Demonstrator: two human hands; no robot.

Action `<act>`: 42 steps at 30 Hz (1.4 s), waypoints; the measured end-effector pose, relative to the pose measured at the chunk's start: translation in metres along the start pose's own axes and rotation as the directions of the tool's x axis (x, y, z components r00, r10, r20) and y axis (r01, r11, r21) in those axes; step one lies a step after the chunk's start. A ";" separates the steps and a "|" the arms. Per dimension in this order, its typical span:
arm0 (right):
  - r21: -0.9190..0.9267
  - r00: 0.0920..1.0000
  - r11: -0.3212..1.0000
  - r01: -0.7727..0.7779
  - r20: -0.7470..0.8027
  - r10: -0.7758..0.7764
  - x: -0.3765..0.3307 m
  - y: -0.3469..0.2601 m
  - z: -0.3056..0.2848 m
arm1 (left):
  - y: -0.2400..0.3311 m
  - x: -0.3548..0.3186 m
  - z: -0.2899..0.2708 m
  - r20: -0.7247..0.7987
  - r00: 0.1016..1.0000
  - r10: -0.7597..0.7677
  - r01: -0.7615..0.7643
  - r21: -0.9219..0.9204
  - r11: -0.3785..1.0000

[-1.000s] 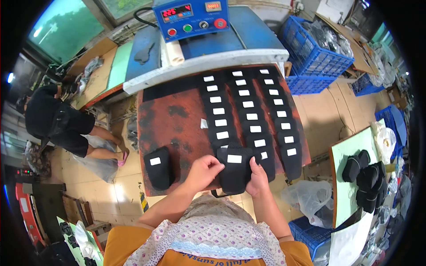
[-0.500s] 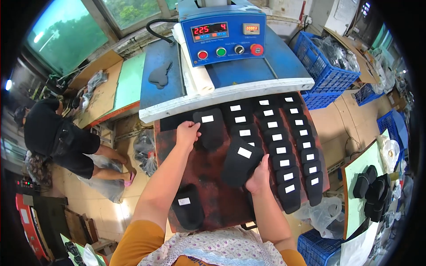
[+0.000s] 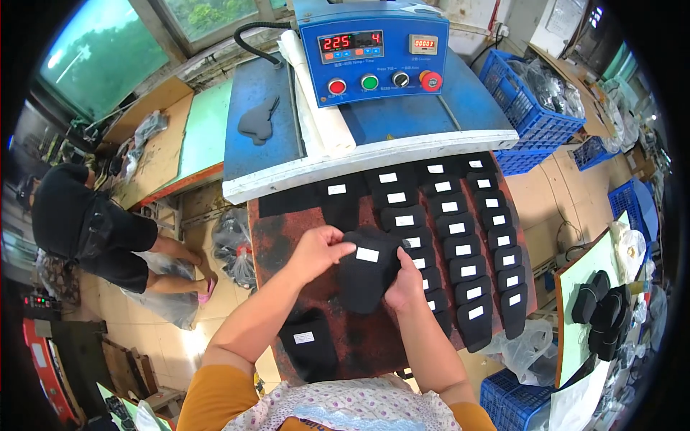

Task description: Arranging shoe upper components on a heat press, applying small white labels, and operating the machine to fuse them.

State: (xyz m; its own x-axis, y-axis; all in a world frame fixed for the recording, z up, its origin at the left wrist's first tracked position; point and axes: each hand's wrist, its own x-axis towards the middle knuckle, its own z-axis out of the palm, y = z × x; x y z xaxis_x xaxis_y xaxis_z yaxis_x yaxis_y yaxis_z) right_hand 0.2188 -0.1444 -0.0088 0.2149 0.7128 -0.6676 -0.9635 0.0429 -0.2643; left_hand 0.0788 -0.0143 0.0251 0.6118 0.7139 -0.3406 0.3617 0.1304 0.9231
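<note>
Between my two hands is a black padded fabric piece (image 3: 365, 286) with a white label near its upper edge. My left hand (image 3: 322, 251) pinches its upper left edge between thumb and fingers. The opposite edge is in the grip of my right hand (image 3: 405, 284), thumb on top. Just beyond lies another labelled black piece (image 3: 338, 212), partly under the press's front edge. Overlapping columns of similar black pieces (image 3: 473, 316) cover the right part of the reddish-brown press bed (image 3: 277, 244). At its near left corner rests one more labelled black piece (image 3: 309, 359).
A blue heat press (image 3: 374, 122) with a lit control panel stands over the far side of the bed. Blue crates (image 3: 528, 108) are stacked at the far right. A pale green board (image 3: 575, 323) holds black pieces. To the left a person (image 3: 90, 223) bends over a bench.
My left hand has left the far piece and come nearer, taking the edge of the piece in my right hand. That piece has moved left, turning more upright.
</note>
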 end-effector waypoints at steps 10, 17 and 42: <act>0.008 0.984 0.986 0.169 -0.066 -0.168 -0.014 -0.023 -0.004 | -0.029 0.059 -0.026 -0.373 0.927 -0.040 0.008 -0.086 0.996; -0.035 0.993 0.997 0.062 -0.095 -0.066 -0.009 -0.012 -0.009 | -0.026 0.031 0.000 -0.321 0.908 0.270 -0.206 0.220 0.954; -0.515 0.990 0.845 0.142 0.080 -0.118 -0.038 0.000 -0.002 | -0.028 -0.002 -0.004 -0.091 0.993 -0.082 0.085 0.034 0.996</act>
State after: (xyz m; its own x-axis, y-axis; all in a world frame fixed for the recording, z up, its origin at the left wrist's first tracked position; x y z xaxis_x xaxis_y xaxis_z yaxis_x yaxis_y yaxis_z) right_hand 0.2114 -0.1729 0.0150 0.3136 0.7564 -0.5740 -0.7015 -0.2229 -0.6769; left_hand 0.0642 -0.0166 0.0009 0.5141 0.7602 -0.3972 0.4363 0.1669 0.8842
